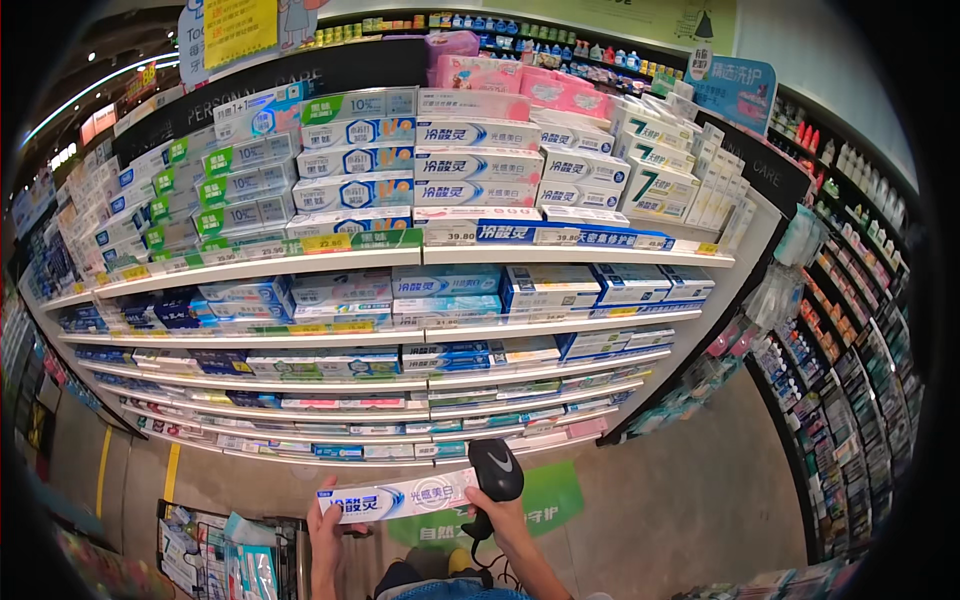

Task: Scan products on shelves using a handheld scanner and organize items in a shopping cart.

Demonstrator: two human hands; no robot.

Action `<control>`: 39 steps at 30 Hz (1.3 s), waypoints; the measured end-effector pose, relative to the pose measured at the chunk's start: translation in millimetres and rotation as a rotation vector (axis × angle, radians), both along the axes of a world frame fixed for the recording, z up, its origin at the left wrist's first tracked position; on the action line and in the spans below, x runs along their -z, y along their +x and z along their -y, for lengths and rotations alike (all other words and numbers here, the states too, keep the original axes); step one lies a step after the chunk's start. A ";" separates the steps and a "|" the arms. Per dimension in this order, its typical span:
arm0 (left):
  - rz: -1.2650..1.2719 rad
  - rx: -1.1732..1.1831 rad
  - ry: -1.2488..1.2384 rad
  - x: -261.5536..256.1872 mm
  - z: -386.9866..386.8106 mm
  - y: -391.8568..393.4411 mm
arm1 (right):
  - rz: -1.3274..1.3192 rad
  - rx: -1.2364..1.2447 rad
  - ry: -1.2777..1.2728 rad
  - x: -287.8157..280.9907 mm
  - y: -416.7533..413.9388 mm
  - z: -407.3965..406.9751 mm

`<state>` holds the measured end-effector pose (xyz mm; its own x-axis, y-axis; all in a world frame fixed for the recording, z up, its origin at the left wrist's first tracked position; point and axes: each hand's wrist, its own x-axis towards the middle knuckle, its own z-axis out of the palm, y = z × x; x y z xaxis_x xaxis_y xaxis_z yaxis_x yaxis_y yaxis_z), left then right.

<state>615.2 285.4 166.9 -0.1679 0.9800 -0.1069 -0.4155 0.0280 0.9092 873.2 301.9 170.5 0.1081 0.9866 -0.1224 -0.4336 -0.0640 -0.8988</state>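
Low in front of the shelving I hold a long white toothpaste box (397, 496), tilted slightly, with blue printing on the side facing me. My left hand (325, 531) grips its left end, thumb on the front and fingers behind. A black handheld barcode scanner (496, 471) is in my right hand (501, 517), its head upright beside the box's right end. The right thumb also rests against that end of the box. A dark cable (508, 574) hangs from the scanner's handle and coils near my body.
Several white shelf tiers (337, 270) of toothpaste boxes (478, 134) stand ahead. A wire shopping cart (225, 551) holding packages is at lower left. Hanging bags (765, 296) jut from the shelf's right end. Another stocked shelf (825, 360) runs along the right. A green floor sticker (551, 499) lies below.
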 end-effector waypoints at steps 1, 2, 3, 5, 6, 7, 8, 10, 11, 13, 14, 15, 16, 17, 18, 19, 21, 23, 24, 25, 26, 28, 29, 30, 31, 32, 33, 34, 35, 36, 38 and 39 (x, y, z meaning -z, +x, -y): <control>0.001 0.008 -0.002 -2.1 -2.2 -0.7 | 0.001 0.008 -0.002 -0.6 -0.8 -3.2; -0.016 -0.011 -0.001 -4.8 -4.3 -1.5 | 0.006 -0.008 0.000 -2.1 -2.1 -6.4; -0.033 -0.027 -0.011 -7.4 -4.0 -2.0 | 0.011 -0.023 -0.008 -3.0 -3.2 -6.8; -0.050 -0.065 -0.031 -24.5 -12.5 2.4 | 0.055 -0.027 0.021 -9.0 -5.9 -10.9; -0.058 -0.048 -0.013 -33.5 -16.2 1.6 | 0.025 -0.016 0.057 -13.2 -8.7 -10.9; -0.064 -0.032 0.001 -41.4 -21.7 0.4 | -0.005 -0.007 0.090 -17.8 -11.7 -12.7; -0.065 -0.015 -0.001 -46.2 -23.7 -3.1 | 0.029 -0.007 0.113 -16.7 -12.4 -11.4; -0.033 -0.048 -0.044 -46.4 -32.1 -11.2 | 0.068 -0.011 0.125 -15.8 -16.2 -17.0; 0.003 -0.085 -0.090 -44.6 -33.3 -15.0 | 0.079 0.000 0.110 -20.3 -19.4 -16.9; 0.051 -0.058 -0.148 -34.0 -39.1 -27.3 | 0.030 0.019 0.076 -28.5 -23.6 -20.1; 0.061 -0.006 -0.179 -33.2 -41.1 -30.0 | 0.021 0.027 0.060 -28.5 -25.3 -22.1; 0.071 0.046 -0.204 -33.0 -42.8 -31.4 | 0.012 0.035 0.049 -27.6 -27.8 -23.9; 0.107 0.082 -0.202 -36.1 -42.6 -31.8 | 0.017 0.030 0.041 -26.3 -30.2 -25.2; 0.112 0.078 -0.208 -33.9 -41.5 -32.3 | 0.019 0.062 0.061 -25.1 -32.6 -26.6; 0.143 0.097 -0.223 -31.9 -40.8 -33.5 | 0.021 0.095 0.083 -23.9 -34.0 -27.3; 0.173 0.116 -0.238 -30.7 -39.0 -35.6 | 0.024 0.094 0.079 -22.5 -34.5 -26.1; 0.211 0.240 -0.195 -27.7 -34.6 -41.7 | 0.025 0.096 0.061 -18.7 -34.3 -25.3; 0.110 0.091 -0.204 -39.9 -31.2 -27.6 | 0.042 0.099 0.047 -16.4 -32.8 -24.4; 0.110 0.091 -0.205 -37.3 -30.5 -28.7 | 0.054 0.095 0.034 -15.8 -32.6 -23.7; 0.069 0.106 -0.169 -32.6 -30.2 -31.4 | 0.054 0.094 0.033 -16.9 -32.5 -23.1; 0.028 0.121 -0.133 -28.8 -30.2 -33.2 | 0.073 0.094 0.022 -19.5 -32.5 -22.6; 0.002 0.097 -0.112 -25.2 -30.8 -34.4 | 0.091 0.091 0.011 -20.0 -31.8 -22.5; -0.023 0.074 -0.090 -24.3 -30.7 -34.0 | 0.101 0.092 0.024 -18.7 -30.8 -22.3; -0.024 0.073 -0.090 -25.5 -31.1 -33.3 | 0.110 0.092 0.038 -18.0 -30.1 -23.1; -0.012 0.055 -0.096 -27.5 -31.3 -32.1 | 0.109 0.091 0.038 -18.7 -29.6 -23.4; 0.001 0.039 -0.102 -28.9 -31.5 -31.0 | 0.114 0.091 0.053 -20.0 -29.0 -23.3; 0.001 0.037 -0.102 -29.2 -31.3 -30.1 | 0.119 0.089 0.069 -20.8 -28.2 -23.6; 0.003 -0.004 -0.106 -29.3 -30.9 -29.1 | 0.119 0.088 0.069 -20.2 -27.7 -23.0; 0.005 -0.045 -0.111 -29.2 -30.5 -27.9 | 0.064 0.086 0.051 -19.2 -27.6 -21.3; 0.005 -0.048 -0.110 -26.9 -31.3 -28.9 | 0.007 0.082 0.034 -19.5 -28.1 -21.2; 0.046 -0.192 -0.118 -19.9 -33.0 -35.5 | 0.042 0.105 0.051 -29.9 -28.0 -17.7; 0.045 -0.199 -0.116 -20.0 -33.1 -41.9 | 0.074 0.129 0.067 -33.9 -28.5 -17.0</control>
<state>573.3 318.4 186.9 -0.3493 0.9087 -0.2285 -0.4630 0.0447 0.8852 844.8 318.9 204.4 0.2402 0.9697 -0.0435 -0.3668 0.0492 -0.9290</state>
